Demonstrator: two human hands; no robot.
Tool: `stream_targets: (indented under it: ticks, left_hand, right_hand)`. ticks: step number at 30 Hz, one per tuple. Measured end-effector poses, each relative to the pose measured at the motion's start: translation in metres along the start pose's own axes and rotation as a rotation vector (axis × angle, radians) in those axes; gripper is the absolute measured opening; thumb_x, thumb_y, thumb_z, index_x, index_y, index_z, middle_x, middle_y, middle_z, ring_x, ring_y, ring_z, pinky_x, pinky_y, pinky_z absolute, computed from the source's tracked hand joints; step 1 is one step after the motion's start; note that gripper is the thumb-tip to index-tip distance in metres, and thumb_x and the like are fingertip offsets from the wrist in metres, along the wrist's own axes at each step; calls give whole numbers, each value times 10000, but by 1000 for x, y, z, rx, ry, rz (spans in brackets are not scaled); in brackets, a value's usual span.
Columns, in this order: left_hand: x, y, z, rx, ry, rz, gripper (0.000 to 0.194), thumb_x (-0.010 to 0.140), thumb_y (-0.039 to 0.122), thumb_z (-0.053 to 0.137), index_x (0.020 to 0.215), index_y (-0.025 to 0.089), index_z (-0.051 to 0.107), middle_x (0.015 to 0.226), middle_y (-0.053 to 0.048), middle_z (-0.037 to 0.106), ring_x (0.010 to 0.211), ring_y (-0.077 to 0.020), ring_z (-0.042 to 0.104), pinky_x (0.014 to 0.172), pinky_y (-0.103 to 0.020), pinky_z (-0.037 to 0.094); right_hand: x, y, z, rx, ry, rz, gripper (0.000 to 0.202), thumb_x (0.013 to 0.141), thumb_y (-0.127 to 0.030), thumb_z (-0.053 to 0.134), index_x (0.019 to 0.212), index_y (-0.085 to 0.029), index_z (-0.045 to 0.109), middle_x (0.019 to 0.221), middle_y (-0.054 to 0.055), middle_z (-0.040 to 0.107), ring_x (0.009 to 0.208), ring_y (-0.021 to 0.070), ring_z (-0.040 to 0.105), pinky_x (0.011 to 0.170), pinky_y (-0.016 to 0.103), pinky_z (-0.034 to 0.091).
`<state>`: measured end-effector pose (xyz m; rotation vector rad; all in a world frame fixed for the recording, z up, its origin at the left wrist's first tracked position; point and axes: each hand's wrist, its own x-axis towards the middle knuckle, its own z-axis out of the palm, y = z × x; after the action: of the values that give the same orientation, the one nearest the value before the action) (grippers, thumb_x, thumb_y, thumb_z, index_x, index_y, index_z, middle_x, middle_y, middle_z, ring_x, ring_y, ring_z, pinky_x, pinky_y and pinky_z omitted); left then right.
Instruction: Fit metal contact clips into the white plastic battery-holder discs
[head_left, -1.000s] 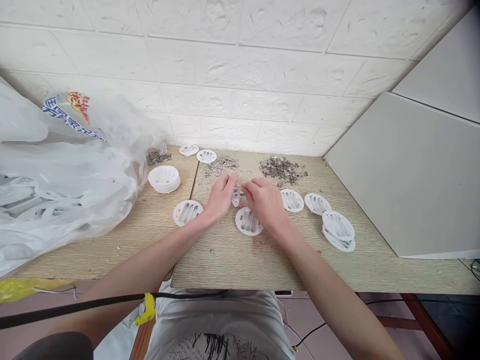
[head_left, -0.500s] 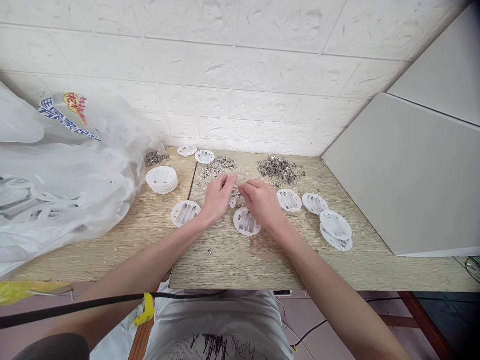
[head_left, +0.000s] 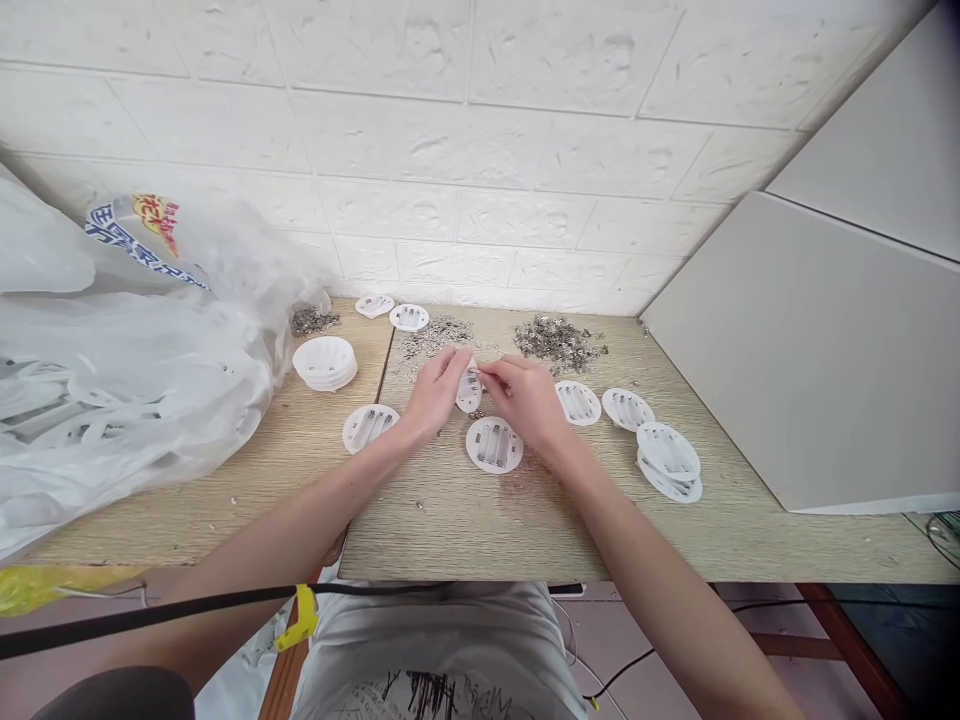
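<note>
Held up at a tilt between my hands is a round white plastic piece (head_left: 469, 388) with slots. My left hand (head_left: 437, 391) grips its left edge. At its right edge, my right hand (head_left: 523, 394) is pinched; what its fingertips hold is too small to make out. Just below my hands, another slotted disc (head_left: 494, 445) lies flat on the table. One more disc (head_left: 370, 428) rests left of it, partly behind my left forearm. Small metal pieces (head_left: 442, 334) are scattered beyond my left hand, and a darker metal pile (head_left: 559, 342) lies beyond my right.
On the left are a stack of white discs (head_left: 325, 362) and a large plastic bag (head_left: 150, 370) of white parts. Several slotted discs (head_left: 670, 451) lie at the right, near a grey panel (head_left: 810, 360). A black cable (head_left: 187, 603) crosses below the table edge.
The held white piece has turned so that more of its slotted face shows. Both hands stay nearly in place, and the view has shifted slightly.
</note>
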<state>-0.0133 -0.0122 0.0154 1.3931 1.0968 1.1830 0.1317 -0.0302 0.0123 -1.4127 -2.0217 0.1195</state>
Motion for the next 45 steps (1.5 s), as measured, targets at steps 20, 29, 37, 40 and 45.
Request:
stream_targets:
  ticks: [20,29,37,40,45]
  left_hand:
    - [17,-3,-18,-211,66,-115,235,683,245,670,898,181,599,745,14,620,622,-110,547,592,-251,426]
    - [18,-2,-24,-280,-195,-65,284,676,326,770,881,175,643,731,1,678,643,-103,581,651,-252,450]
    - [19,-5,-21,8,-127,229,184,735,291,697,812,180,572,789,-12,636,791,-145,622,688,-262,512]
    - [18,-9,-21,123,-86,332,158,782,312,653,831,186,571,810,-14,630,795,-144,617,688,-271,539]
    - [16,-11,-21,230,-73,449,145,817,313,638,837,179,585,776,-4,639,708,-113,617,699,-272,570]
  right_hand:
    - [-6,-4,1,-76,-443,-198,191,922,-329,590,864,-155,643,942,63,603,853,168,572,642,249,363]
    - [0,7,-11,-46,-523,-106,182,883,-255,634,733,-157,600,830,26,600,691,118,533,591,236,312]
    - [4,14,-20,-110,-295,74,300,907,-279,542,627,-185,488,627,4,536,555,118,406,551,269,239]
    - [5,11,-21,77,-93,125,316,932,-318,498,645,-186,507,594,-4,529,558,122,424,566,262,277]
    - [4,4,-20,371,3,63,281,949,-355,465,821,-179,644,654,7,623,603,134,531,607,254,367]
